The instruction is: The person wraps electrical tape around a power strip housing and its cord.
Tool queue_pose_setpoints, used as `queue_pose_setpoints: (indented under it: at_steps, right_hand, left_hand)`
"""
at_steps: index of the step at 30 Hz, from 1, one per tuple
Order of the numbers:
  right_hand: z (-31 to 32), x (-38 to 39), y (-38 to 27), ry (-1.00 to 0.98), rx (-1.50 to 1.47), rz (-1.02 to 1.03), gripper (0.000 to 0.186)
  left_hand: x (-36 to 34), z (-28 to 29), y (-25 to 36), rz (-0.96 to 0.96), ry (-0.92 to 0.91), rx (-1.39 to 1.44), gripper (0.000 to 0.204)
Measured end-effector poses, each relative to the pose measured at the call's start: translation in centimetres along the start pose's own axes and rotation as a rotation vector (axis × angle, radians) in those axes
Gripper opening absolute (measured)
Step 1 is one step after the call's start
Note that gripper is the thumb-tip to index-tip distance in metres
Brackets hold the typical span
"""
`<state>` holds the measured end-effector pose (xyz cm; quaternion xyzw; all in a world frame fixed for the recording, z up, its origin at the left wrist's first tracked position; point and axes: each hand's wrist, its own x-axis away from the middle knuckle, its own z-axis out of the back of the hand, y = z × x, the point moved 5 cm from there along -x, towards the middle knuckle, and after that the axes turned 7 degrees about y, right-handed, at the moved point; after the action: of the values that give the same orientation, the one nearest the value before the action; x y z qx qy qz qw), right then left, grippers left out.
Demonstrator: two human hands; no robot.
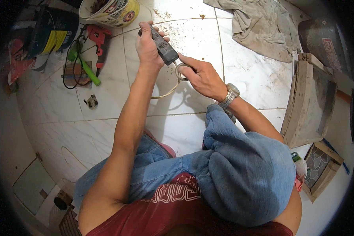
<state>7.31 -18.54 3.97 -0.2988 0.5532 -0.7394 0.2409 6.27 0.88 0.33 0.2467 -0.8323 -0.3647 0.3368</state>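
Marbled tiles (181, 128) beneath power strip (164, 46)

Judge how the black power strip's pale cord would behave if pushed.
The pale cord looks flexible, probably springy: it bends into a smooth loop at the right hand. Pushed, it would likely bend before shifting the thicker black power strip, which the left hand grips.

Bucket (115, 17), red tool (98, 37), grey cloth (261, 29), wooden frame (298, 104)
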Motion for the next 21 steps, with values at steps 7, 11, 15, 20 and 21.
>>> queue_pose_setpoints:
  at_steps: [7, 11, 15, 20, 21]
  right_hand:
    - [0.0, -0.4, -1.9, 0.353, 0.094, 0.225, 0.054]
    - [0.8, -0.8, -1.4, 0.429, 0.053, 0.051, 0.043]
    - [1.5, -0.6, -1.2, 0.452, 0.047, -0.009, 0.037]
    - [2.3, -0.4, -0.2, 0.469, 0.015, -0.032, 0.038]
    - [2.0, -0.3, 0.2, 0.488, -0.018, 0.007, 0.038]
  left_hand:
    - [0.9, -1.5, 1.0, 0.014, 0.076, 0.258, 0.052]
    - [2.2, -2.6, 0.4, 0.023, 0.141, 0.261, 0.050]
    - [4.2, -3.2, -0.9, -0.013, 0.021, 0.207, 0.054]
    - [7.4, -2.6, -5.0, 0.256, -0.209, 0.164, 0.048]
    - [7.3, -2.0, -5.4, 0.275, -0.220, 0.168, 0.048]
